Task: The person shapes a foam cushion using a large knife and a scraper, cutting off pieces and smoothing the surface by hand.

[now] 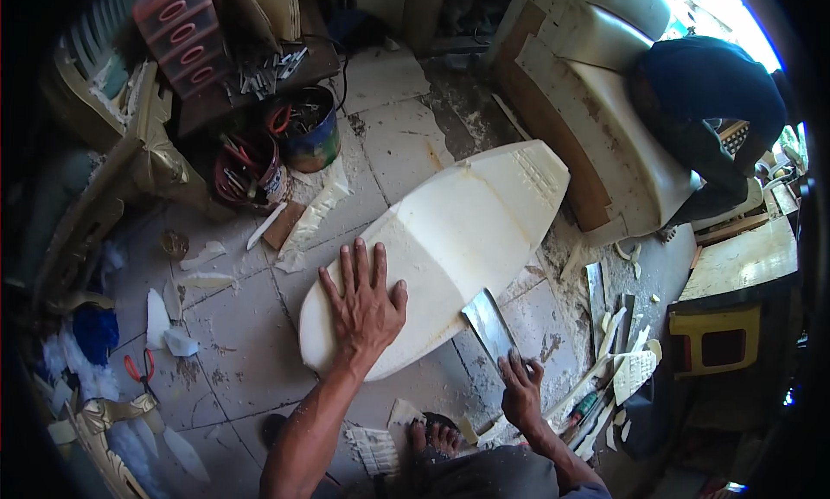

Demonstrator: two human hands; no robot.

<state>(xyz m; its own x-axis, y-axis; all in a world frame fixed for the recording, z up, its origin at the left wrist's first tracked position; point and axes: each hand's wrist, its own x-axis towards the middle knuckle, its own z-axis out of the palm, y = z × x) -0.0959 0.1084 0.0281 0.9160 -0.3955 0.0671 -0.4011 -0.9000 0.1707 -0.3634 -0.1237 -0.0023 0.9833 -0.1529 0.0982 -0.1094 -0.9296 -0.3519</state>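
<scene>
A long cream foam piece point(467, 248) lies aslant on the tiled floor in front of me, rounded at its near end and blunt at the far one. A crease runs across its middle. My left hand point(367, 305) rests flat on its near left part, fingers spread. In my right hand point(522, 388) is a flat, shiny metal blade point(489, 323), gripped at its near end. The blade's far end meets the foam's right edge; whether it cuts into the foam, I cannot tell.
Tool-filled buckets point(316, 145) and a pink drawer unit point(183, 37) stand at the far left. Foam offcuts point(207, 280), red-handled scissors point(138, 368) and another metal strip point(596, 305) lie about. At right, a person in dark blue point(713, 80) bends over a cream padded seat point(605, 101).
</scene>
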